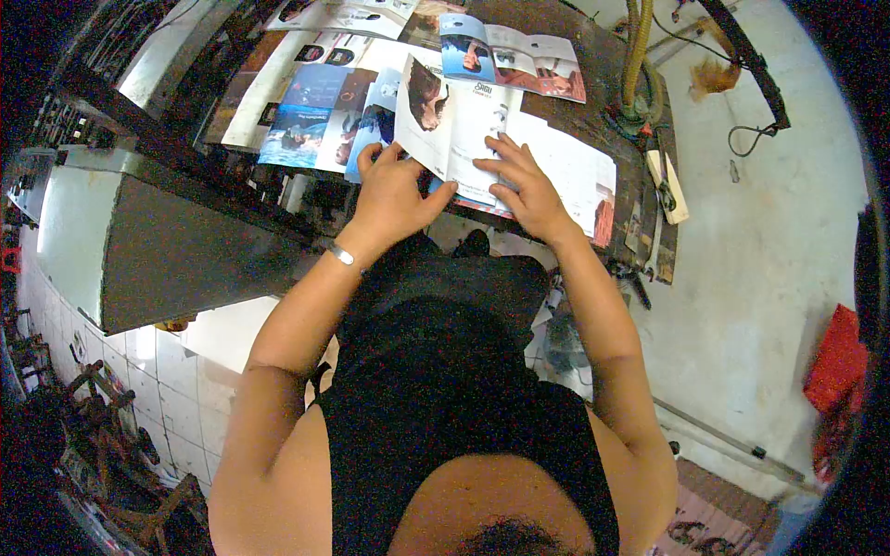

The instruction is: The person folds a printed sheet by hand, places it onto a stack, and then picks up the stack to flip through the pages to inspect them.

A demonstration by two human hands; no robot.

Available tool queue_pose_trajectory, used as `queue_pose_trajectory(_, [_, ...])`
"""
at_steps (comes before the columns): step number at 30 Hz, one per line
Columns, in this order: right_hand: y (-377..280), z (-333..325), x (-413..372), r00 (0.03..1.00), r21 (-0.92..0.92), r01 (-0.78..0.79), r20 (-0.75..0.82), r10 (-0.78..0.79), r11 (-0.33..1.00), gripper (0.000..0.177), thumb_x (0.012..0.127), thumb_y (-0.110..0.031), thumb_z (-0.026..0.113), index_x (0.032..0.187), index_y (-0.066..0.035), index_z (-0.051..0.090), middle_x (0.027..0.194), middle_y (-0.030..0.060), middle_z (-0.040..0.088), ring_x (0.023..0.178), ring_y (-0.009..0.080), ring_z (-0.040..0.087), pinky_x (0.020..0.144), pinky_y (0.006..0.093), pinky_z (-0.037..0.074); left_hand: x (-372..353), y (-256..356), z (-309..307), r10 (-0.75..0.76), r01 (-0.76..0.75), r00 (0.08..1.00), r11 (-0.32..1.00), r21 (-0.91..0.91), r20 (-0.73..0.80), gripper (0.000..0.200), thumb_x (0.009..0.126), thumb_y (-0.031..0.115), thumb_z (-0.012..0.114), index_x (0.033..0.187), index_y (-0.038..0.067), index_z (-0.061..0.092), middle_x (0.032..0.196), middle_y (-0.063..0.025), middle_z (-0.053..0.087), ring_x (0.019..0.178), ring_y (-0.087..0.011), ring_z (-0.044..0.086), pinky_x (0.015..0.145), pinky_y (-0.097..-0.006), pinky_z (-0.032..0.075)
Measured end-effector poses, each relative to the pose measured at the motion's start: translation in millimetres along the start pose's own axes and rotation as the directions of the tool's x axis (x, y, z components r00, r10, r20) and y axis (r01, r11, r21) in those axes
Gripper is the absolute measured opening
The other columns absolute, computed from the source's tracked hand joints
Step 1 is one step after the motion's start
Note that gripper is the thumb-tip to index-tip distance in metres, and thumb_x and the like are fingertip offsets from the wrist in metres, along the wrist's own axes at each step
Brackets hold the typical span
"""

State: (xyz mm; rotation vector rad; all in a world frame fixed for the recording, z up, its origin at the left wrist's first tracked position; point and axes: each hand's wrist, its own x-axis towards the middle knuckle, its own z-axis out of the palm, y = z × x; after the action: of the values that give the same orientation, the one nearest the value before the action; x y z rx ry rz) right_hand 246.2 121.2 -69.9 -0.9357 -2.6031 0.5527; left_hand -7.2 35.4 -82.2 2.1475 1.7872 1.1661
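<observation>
A printed leaflet [426, 113] with a portrait on its left panel stands partly raised at the fold, near the table's front edge. My left hand [393, 196] is at that panel's lower edge, fingers curled against it and thumb near the bottom of the fold. It appears to grip the paper, though the fingertips are partly hidden. My right hand [527, 188] rests on the leaflet's white right side with its fingers spread. More white printed sheets [565, 167] lie beneath and to the right of it.
Blue printed leaflets [301, 120] lie left on the dark table [603, 56], and another open leaflet [512, 57] lies behind. A yellowish hose [638, 56] stands at the right, near a wooden piece [667, 188]. A grey metal panel [185, 246] juts out at the left.
</observation>
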Motion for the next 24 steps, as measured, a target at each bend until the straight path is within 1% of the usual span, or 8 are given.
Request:
queue_pose_trajectory(3, [-1.8,1.1,1.2,1.000,0.002,-0.010,0.019,0.010,1.000,0.045,0.094,-0.015,0.069,0.138,-0.021,0.066,0.162,0.0100,0.045,0.158,0.0343,0.028,0.127,0.0642,0.017,-0.6,0.3,-0.7,0.000,0.000,1.000,1.000,-0.016,-0.005,0.036,0.085,0.043,0.075,0.104,0.013,0.081,0.107,-0.0107,0.076,0.115,-0.0322,0.063,0.110,-0.0539,0.030])
queue_pose_trajectory(5, [-1.2,1.8,1.5,1.000,-0.004,-0.004,0.021,0.004,1.000,0.045,0.094,-0.015,0.069,0.138,-0.021,0.065,0.163,0.0097,0.045,0.158,0.0337,0.028,0.127,0.0640,0.017,-0.1,-0.5,0.3,-0.004,0.004,1.000,1.000,-0.019,-0.003,0.035,0.086,0.043,0.075,0.104,0.014,0.081,0.106,-0.0106,0.076,0.115,-0.0323,0.063,0.110,-0.0541,0.030])
queue_pose_trajectory(8, [-1.0,1.9,1.7,1.000,-0.009,-0.010,0.027,0.010,1.000,0.045,0.094,-0.017,0.070,0.138,-0.021,0.065,0.163,0.0093,0.045,0.158,0.0330,0.027,0.128,0.0639,0.017,-0.8,-3.2,4.3,-0.021,0.022,1.000,0.999,-0.031,0.017,0.035,0.086,0.042,0.075,0.106,0.014,0.080,0.108,-0.0108,0.076,0.115,-0.0322,0.063,0.110,-0.0544,0.030])
queue_pose_trajectory(12, [-1.0,3.8,2.3,1.000,-0.020,-0.017,0.023,0.018,1.000,0.044,0.094,-0.019,0.071,0.137,-0.021,0.066,0.164,0.0088,0.044,0.158,0.0324,0.027,0.127,0.0638,0.017,-2.3,-5.2,6.2,-0.019,0.019,1.000,1.000,-0.002,0.002,0.034,0.085,0.040,0.075,0.107,0.014,0.080,0.112,-0.0112,0.075,0.116,-0.0323,0.063,0.111,-0.0543,0.030])
queue_pose_trajectory(15, [-0.5,4.9,3.0,1.000,-0.023,-0.003,0.019,0.003,1.000,0.042,0.095,-0.017,0.068,0.138,-0.017,0.066,0.162,0.0105,0.046,0.158,0.0360,0.029,0.127,0.0640,0.015,-2.7,-5.7,7.2,-0.033,0.033,0.999,0.999,0.006,0.013,0.034,0.085,0.038,0.075,0.107,0.013,0.080,0.115,-0.0115,0.075,0.117,-0.0322,0.063,0.111,-0.0540,0.030])
queue_pose_trajectory(23, [-4.8,3.8,3.5,0.999,-0.052,0.004,0.043,-0.002,0.999,0.040,0.097,-0.018,0.064,0.138,-0.019,0.065,0.164,0.0094,0.044,0.158,0.0365,0.027,0.127,0.0654,0.014,-4.1,-5.8,5.8,-0.036,0.036,0.999,0.999,-0.023,0.022,0.034,0.084,0.036,0.075,0.108,0.013,0.080,0.118,-0.0123,0.074,0.118,-0.0323,0.062,0.113,-0.0530,0.028])
queue_pose_trajectory(24, [-4.9,3.7,3.6,0.999,-0.055,0.005,0.045,-0.002,0.998,0.040,0.098,-0.018,0.064,0.138,-0.019,0.065,0.164,0.0094,0.044,0.158,0.0366,0.026,0.127,0.0654,0.014,-4.0,-5.8,4.7,-0.034,0.035,0.999,0.999,-0.029,0.042,0.035,0.084,0.036,0.074,0.109,0.013,0.079,0.118,-0.0126,0.074,0.120,-0.0329,0.061,0.114,-0.0537,0.028])
